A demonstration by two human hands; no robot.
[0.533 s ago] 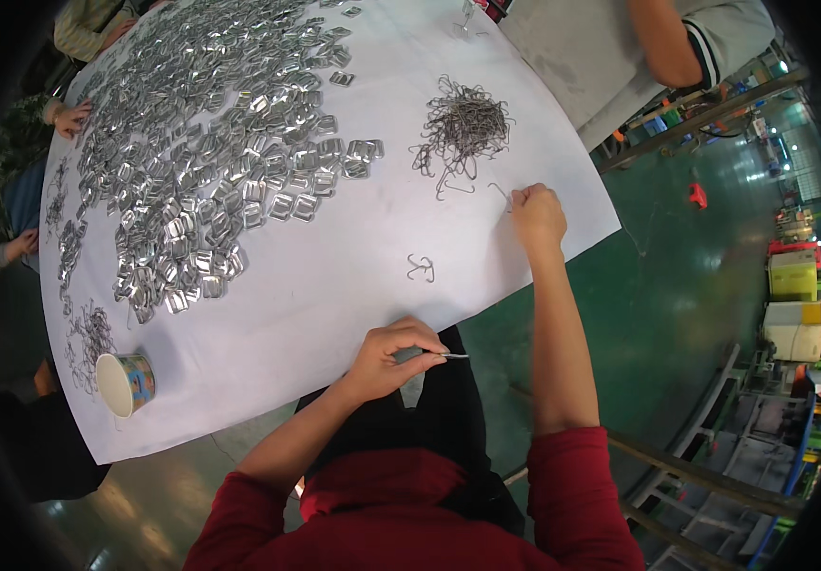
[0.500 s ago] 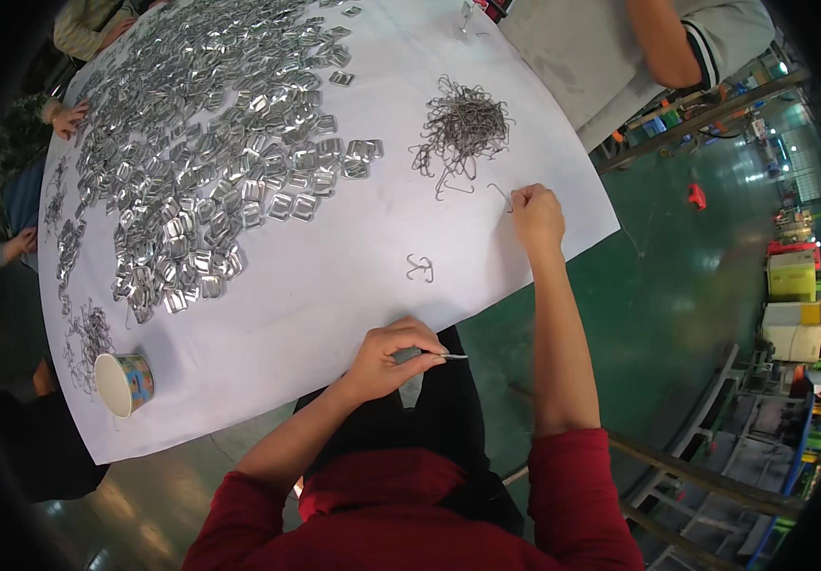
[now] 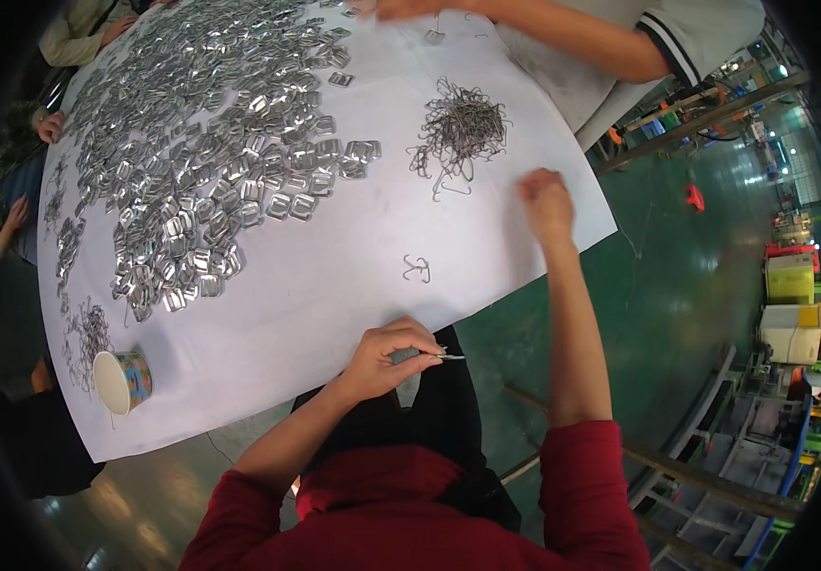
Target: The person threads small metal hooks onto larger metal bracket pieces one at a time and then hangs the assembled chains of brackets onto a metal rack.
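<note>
My left hand (image 3: 382,362) is over the near table edge, thumb and fingers pinching a thin silver metal piece (image 3: 452,357), seen edge-on. My right hand (image 3: 548,205) is above the right side of the white-covered table (image 3: 334,276), its fingers curled but smeared by motion. Whether anything is in those fingers does not show. Beyond it lies a tangled pile of bent wire hooks (image 3: 467,124). A few loose wire hooks (image 3: 417,269) lie between my two hands.
A large heap of shiny square metal buckles (image 3: 229,152) spreads over the far left. A patterned paper cup (image 3: 125,383) stands near the left corner, beside more wire hooks (image 3: 91,333). A co-worker's arm (image 3: 582,38) reaches across the far edge; other workers' hands (image 3: 50,127) are at left.
My right hand has shifted slightly right and up; the wire hook seen at its fingers no longer shows. The co-worker's arm has swung left over the table. My left hand has stayed nearly still.
</note>
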